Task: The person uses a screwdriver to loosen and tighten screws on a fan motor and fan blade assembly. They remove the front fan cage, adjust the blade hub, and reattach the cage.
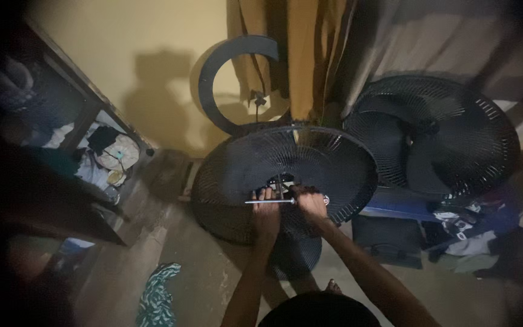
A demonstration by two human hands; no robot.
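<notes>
Black fan guard [286,175] on the floor, partly dismantled; loose ring [228,82] against the wall. Left hand [266,209] closed on a screwdriver [269,201]; right hand [310,203] closed at the hub, contents indiscernible.

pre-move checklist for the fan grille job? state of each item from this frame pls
1. Left hand on the work: ok, it rests at the centre of the black fan grille.
2. Right hand placed: ok, beside the left at the grille's hub.
3. Tool in hand: ok, a silver metal rod-like tool lies level across the fingers; which hand grips it, cannot tell.
4. Tool seated on a fastener: cannot tell, hub is dark.
5. Grille steady: cannot tell, its support is hidden.
6. Room around: not ok, a second fan sits close on the right, and a patterned cloth lies on the floor.
</notes>
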